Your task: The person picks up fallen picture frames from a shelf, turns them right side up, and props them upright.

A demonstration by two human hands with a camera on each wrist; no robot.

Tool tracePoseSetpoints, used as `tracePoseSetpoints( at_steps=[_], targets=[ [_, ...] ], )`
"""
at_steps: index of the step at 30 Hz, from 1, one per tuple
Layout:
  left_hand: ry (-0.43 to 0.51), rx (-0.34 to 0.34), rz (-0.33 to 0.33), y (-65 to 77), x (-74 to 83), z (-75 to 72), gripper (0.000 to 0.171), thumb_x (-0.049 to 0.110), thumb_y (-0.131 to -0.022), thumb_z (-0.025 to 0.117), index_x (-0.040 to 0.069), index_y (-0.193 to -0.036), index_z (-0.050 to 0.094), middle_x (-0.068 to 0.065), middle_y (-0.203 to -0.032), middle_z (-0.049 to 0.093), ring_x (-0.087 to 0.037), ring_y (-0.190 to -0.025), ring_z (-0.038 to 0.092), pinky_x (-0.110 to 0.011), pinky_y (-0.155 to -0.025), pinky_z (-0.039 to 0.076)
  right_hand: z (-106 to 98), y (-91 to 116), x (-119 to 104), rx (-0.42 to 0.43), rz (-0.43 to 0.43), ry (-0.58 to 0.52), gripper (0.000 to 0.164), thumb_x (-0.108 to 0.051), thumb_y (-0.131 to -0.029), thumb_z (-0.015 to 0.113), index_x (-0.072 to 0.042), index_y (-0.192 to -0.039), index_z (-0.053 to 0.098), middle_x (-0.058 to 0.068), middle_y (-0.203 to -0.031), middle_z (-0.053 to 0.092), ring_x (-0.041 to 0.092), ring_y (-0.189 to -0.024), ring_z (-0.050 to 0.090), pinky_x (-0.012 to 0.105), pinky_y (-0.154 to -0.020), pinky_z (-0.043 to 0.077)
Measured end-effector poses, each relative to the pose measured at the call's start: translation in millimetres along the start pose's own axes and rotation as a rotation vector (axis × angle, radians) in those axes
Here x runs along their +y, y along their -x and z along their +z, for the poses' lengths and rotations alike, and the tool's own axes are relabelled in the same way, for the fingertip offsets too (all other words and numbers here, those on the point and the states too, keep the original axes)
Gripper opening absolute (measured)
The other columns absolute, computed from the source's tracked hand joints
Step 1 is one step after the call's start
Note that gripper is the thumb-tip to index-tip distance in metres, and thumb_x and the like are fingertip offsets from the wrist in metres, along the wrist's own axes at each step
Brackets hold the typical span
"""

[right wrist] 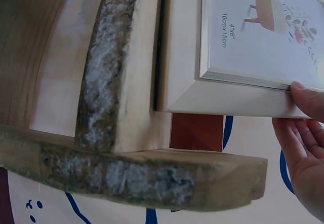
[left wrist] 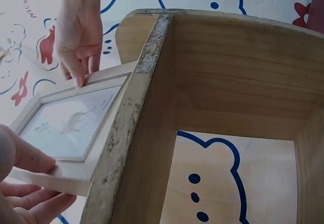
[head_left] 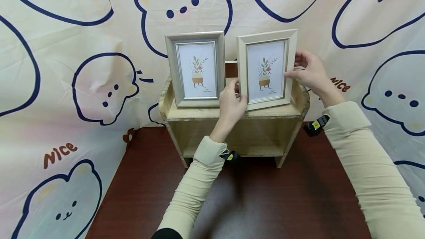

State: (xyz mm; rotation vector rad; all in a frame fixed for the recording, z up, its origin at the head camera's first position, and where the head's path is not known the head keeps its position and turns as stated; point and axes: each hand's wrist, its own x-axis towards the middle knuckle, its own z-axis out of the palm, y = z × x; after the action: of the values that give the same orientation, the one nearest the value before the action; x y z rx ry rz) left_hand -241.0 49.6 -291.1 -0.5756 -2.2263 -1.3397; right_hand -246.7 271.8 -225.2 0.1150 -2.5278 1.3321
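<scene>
On the right half of the wooden shelf's top stands a cream picture frame point(head_left: 242, 65) with a plant print, tilted slightly in the head view. My left hand point(head_left: 231, 100) pinches its lower left edge, thumb in front and fingers behind. At the frame's right edge my right hand point(head_left: 310, 71) grips it with the thumb on the front; the right wrist view shows that thumb point(right wrist: 308, 101) on the border. Beside it on the left stands a silver-beige picture frame point(head_left: 172, 73) with the same print, apart from both hands.
The small wooden shelf point(head_left: 232, 113) has an open lower compartment and raised side panels. It stands on a dark red-brown table point(head_left: 149, 194) against a patterned cloth backdrop point(head_left: 66, 40). A small brown panel point(head_left: 231, 70) shows between the two frames.
</scene>
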Motion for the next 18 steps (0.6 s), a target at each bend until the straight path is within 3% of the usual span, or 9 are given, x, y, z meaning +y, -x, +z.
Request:
tracePoseSetpoints(
  at_steps=[4, 10, 18],
  targets=[
    [0.029, 0.016, 0.031, 0.3, -2.3, 0.1, 0.033, -0.007, -0.077, 0.06, -0.008, -0.11, 0.054, -0.017, -0.09, 0.062, -0.022, -0.084, 0.062, -0.014, -0.072, 0.048, -0.3, -0.3, 1.2, -0.002, -0.01, -0.007, 0.059, -0.001, -0.08, 0.065, 0.002, -0.133, 0.038, 0.01, -0.114, 0.049, 0.02, -0.104, 0.048, 0.039, -0.093, 0.04],
    [0.031, 0.017, 0.025, 0.6, -1.5, -0.9, 0.034, -0.009, -0.077, 0.06, -0.009, -0.11, 0.054, -0.017, -0.089, 0.061, -0.023, -0.082, 0.061, -0.015, -0.072, 0.049, -0.2, 0.1, 0.5, -0.001, -0.027, -0.008, 0.061, -0.005, -0.081, 0.066, -0.002, -0.135, 0.037, 0.008, -0.112, 0.049, 0.019, -0.102, 0.049, 0.039, -0.091, 0.041],
    [0.022, 0.013, 0.05, 1.1, -1.9, -1.1, 0.034, -0.009, -0.077, 0.061, -0.01, -0.11, 0.053, -0.017, -0.087, 0.061, -0.023, -0.081, 0.061, -0.015, -0.071, 0.049, -4.3, -4.6, -10.1, 0.048, -0.165, 0.063, 0.092, -0.002, -0.08, 0.066, -0.035, -0.145, 0.01, 0.021, -0.123, 0.046, 0.031, -0.104, 0.05, 0.047, -0.089, 0.043]
  ],
)
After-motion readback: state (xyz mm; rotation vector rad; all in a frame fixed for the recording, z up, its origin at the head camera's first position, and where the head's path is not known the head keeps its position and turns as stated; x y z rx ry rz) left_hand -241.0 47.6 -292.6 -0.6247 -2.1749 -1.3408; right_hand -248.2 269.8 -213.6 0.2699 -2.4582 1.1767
